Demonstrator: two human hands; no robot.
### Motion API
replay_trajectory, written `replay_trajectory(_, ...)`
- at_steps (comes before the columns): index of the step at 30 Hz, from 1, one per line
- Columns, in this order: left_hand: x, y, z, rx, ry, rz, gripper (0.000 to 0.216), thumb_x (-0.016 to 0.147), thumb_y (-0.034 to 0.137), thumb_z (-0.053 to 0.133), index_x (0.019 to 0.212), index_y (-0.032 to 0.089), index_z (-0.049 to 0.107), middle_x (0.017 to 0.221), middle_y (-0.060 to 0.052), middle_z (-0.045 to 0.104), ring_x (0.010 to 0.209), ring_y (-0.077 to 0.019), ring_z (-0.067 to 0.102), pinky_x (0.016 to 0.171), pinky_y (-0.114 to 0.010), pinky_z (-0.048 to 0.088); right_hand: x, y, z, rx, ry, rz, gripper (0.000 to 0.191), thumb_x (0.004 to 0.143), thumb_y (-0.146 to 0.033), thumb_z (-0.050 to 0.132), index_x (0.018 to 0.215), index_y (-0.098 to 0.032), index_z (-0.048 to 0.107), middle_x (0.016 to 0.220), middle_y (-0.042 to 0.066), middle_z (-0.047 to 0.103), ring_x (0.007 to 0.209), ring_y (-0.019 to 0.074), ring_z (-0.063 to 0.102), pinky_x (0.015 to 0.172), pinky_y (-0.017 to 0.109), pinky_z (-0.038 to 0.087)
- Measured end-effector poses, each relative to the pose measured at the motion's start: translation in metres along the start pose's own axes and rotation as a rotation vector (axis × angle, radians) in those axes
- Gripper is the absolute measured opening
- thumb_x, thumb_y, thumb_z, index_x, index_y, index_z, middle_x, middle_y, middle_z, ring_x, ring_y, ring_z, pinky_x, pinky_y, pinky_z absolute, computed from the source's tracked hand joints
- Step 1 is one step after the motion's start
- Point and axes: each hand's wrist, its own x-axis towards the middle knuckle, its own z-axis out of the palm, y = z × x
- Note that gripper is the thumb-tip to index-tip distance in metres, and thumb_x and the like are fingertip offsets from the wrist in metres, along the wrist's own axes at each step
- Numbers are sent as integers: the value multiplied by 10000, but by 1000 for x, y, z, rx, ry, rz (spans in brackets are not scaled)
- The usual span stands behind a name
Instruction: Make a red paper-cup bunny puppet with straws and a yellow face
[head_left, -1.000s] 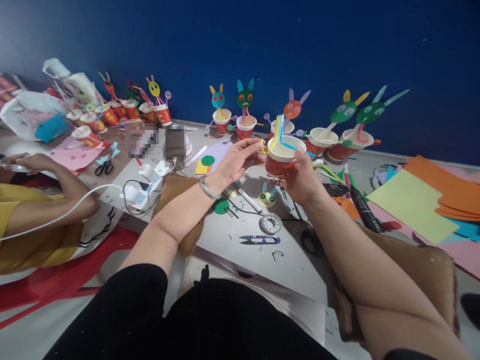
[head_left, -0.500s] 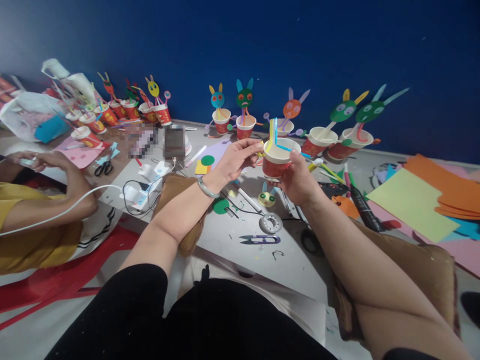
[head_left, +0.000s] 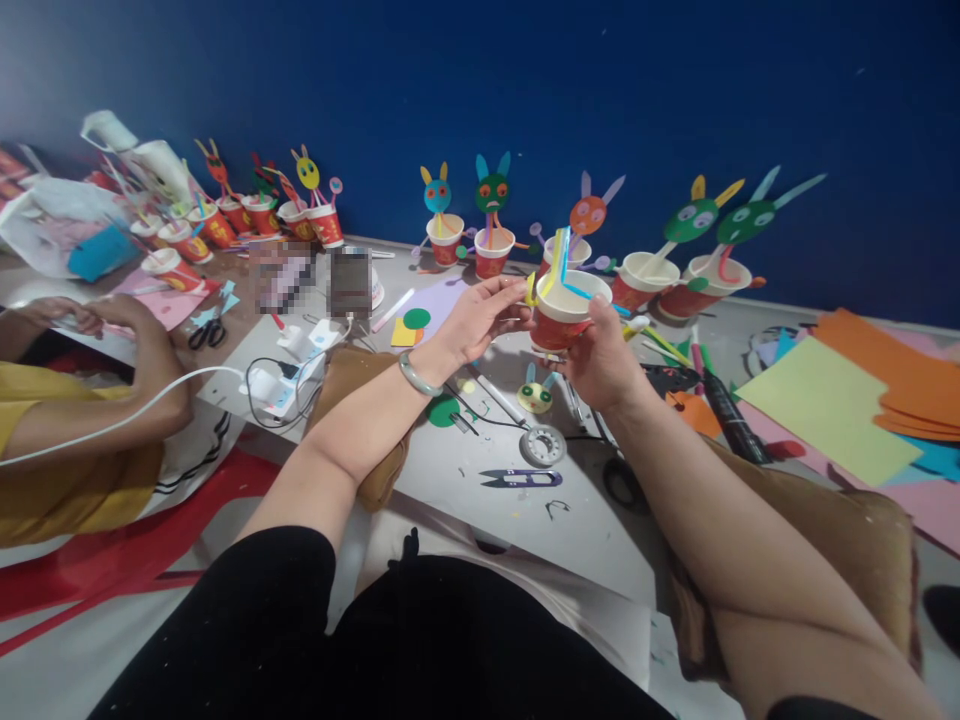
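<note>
Right hand [head_left: 606,352] clamped on paper cup [head_left: 553,334], held above table [head_left: 484,512] at wearer's 12 to 1 o'clock, blue strip [head_left: 565,265] poking out at cup's 3. Left hand [head_left: 480,320] at cup's 9, fingertips pinched together on yellow strip [head_left: 556,270]; purple snips [head_left: 536,479] at cup's 7 o'clock.

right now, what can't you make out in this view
All in the head view:
- fingers of the right hand: mostly behind the held cup
- the cup's floor: behind its near wall
- gripped end of the yellow strip: behind the left hand's fingers
- dark object: cut off by right edge
</note>
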Motion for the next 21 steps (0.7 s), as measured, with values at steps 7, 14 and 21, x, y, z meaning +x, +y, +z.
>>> replay_trajectory(7,1,-1,-3,98,-55,-44,345,1014,507,855,1005,220,664,784,19,747,665,-89,729,690,-233,644,-3,-6,3,43,-5,13,1019,763,-1114,550,1454,-388,732,1285,112,880,1332,453,771,994,673,645)
replay_trajectory(14,2,4,-1,23,-46,-134,256,1040,395,842,961,181,727,823,-31,782,693,-106,748,742,-267,681,-1,-2,1,27,13,4,989,775,-1087,590,1461,-386,712,1323,98,873,1340,432,773,1006,647,650)
replay_trajectory(21,-12,17,15,-44,32,-204,211,1109,273,742,939,155,700,752,19,727,601,-34,657,671,-154,602,5,8,-4,56,44,-19,950,717,-1060,717,1333,-338,752,1328,123,865,1286,434,791,978,622,653)
